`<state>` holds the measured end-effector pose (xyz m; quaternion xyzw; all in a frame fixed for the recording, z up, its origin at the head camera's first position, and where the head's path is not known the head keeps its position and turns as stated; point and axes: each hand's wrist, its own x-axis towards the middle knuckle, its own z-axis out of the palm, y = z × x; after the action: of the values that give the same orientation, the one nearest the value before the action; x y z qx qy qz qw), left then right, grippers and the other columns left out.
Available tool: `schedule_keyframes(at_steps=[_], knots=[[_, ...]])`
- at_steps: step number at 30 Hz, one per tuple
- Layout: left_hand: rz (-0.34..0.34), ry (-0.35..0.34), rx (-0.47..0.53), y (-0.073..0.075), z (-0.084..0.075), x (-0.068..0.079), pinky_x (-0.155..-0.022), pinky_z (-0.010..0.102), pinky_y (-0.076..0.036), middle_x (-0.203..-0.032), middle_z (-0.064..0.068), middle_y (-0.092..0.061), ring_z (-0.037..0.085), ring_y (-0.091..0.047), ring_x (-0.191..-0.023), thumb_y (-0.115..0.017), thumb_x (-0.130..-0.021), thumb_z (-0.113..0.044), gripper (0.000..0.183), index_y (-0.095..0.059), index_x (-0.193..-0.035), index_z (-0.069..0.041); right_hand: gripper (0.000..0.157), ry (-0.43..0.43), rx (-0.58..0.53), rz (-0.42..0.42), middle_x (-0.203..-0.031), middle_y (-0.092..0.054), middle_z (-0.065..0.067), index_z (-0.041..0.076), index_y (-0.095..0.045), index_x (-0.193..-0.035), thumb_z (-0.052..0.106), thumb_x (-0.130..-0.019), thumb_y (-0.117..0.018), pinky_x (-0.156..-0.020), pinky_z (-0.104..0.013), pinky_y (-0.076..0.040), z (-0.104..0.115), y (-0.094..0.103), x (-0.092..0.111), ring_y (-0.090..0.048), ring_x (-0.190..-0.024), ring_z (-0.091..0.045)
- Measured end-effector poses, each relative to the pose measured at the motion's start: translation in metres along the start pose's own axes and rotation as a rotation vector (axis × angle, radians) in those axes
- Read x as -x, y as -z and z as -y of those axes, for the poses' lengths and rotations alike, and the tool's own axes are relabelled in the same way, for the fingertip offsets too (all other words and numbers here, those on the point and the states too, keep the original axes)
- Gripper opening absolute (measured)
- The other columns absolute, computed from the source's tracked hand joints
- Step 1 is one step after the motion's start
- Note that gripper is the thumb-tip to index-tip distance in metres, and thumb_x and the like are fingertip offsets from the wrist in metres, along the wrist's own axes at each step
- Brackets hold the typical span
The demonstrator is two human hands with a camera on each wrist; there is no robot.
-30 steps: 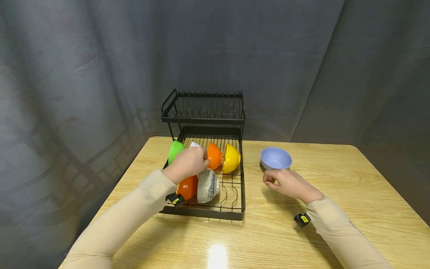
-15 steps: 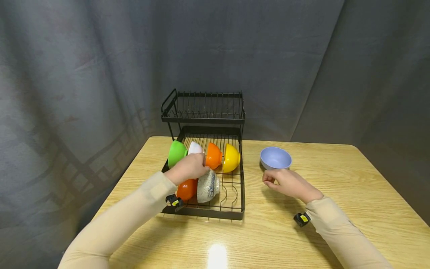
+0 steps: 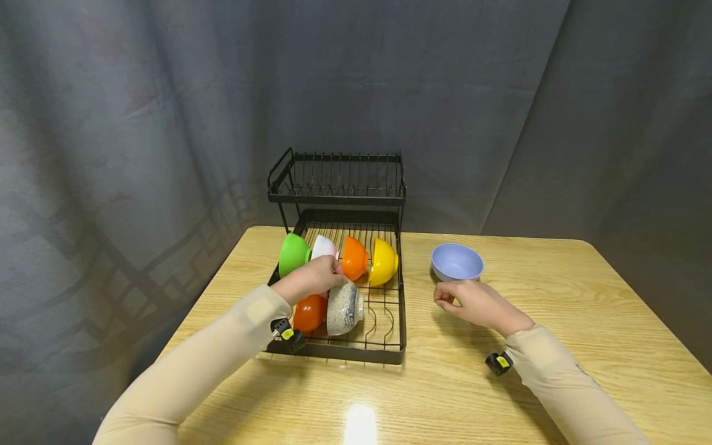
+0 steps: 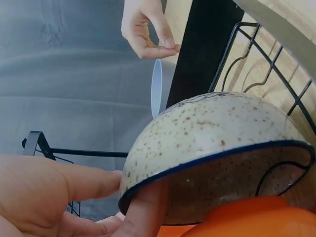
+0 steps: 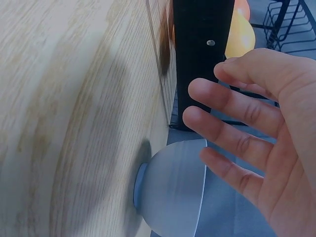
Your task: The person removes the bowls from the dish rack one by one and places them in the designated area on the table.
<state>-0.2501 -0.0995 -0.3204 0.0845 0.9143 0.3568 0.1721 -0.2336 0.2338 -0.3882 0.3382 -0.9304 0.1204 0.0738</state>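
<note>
My left hand pinches the upper rim of a speckled ceramic bowl that stands on its side in the black dish rack. In the left wrist view one digit lies outside the speckled bowl and another reaches inside its blue-edged rim. Directly left of it sits a red-orange bowl, partly covered by my wrist. My right hand hovers over the table with loosely curled fingers and holds nothing. A periwinkle bowl stands upright just beyond that hand.
Behind the left hand a row holds a green bowl, a white bowl, an orange bowl and a yellow bowl. An upper rack tier rises at the back, before a grey curtain.
My left hand has shifted slightly down and towards me, uncovering more of the white bowl. The speckled bowl and my right hand have hardly moved.
</note>
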Motion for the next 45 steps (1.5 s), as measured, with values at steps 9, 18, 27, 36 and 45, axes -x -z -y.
schedule_keyframes(at_steps=[9, 18, 27, 36, 45], knots=[[-0.004, 0.033, 0.130, -0.003, 0.000, -0.001, -0.067, 0.031, -0.058, -0.101, 0.012, -0.057, 0.018, -0.057, -0.082, -0.058, -0.096, -0.007, 0.011, -0.055, -0.099, 0.002, 0.004, 0.002, -0.003, -0.001, -0.082, -0.061, 0.019, 0.022, -0.065, -0.088, 0.019, -0.090, -0.067, -0.068, -0.028, -0.053, 0.000, 0.000, 0.001, -0.059, -0.076, 0.002], [-0.017, 0.054, 0.155, -0.004, 0.002, -0.001, -0.068, 0.030, -0.057, -0.101, 0.012, -0.058, 0.017, -0.055, -0.081, -0.058, -0.096, -0.008, 0.011, -0.058, -0.101, 0.002, 0.004, 0.002, -0.013, 0.013, -0.082, -0.061, 0.018, 0.021, -0.065, -0.088, 0.019, -0.091, -0.066, -0.068, -0.027, -0.053, -0.001, 0.000, 0.004, -0.059, -0.078, 0.002], [-0.008, 0.070, 0.232, -0.004, 0.002, -0.003, -0.073, 0.034, -0.058, -0.102, 0.012, -0.058, 0.017, -0.057, -0.082, -0.057, -0.096, -0.006, 0.013, -0.057, -0.104, 0.004, 0.004, -0.003, -0.017, 0.011, -0.082, -0.061, 0.018, 0.021, -0.065, -0.089, 0.019, -0.091, -0.066, -0.069, -0.028, -0.053, -0.001, -0.001, 0.003, -0.059, -0.079, 0.001], [0.032, 0.045, 0.315, -0.002, -0.007, -0.001, -0.071, 0.032, -0.057, -0.098, 0.010, -0.057, 0.017, -0.058, -0.077, -0.055, -0.097, -0.006, 0.016, -0.056, -0.110, 0.004, 0.004, -0.002, -0.015, 0.003, -0.082, -0.061, 0.019, 0.021, -0.065, -0.088, 0.019, -0.091, -0.066, -0.069, -0.028, -0.053, -0.001, 0.000, 0.003, -0.059, -0.078, 0.002], [0.056, -0.057, 0.335, 0.007, -0.022, 0.005, -0.054, 0.022, -0.042, -0.073, 0.003, -0.054, 0.012, -0.046, -0.060, -0.063, -0.093, -0.008, 0.021, -0.060, -0.112, -0.001, 0.004, -0.009, -0.016, 0.013, -0.081, -0.060, 0.019, 0.022, -0.064, -0.088, 0.019, -0.091, -0.066, -0.069, -0.028, -0.053, -0.001, 0.000, 0.003, -0.058, -0.078, 0.002]])
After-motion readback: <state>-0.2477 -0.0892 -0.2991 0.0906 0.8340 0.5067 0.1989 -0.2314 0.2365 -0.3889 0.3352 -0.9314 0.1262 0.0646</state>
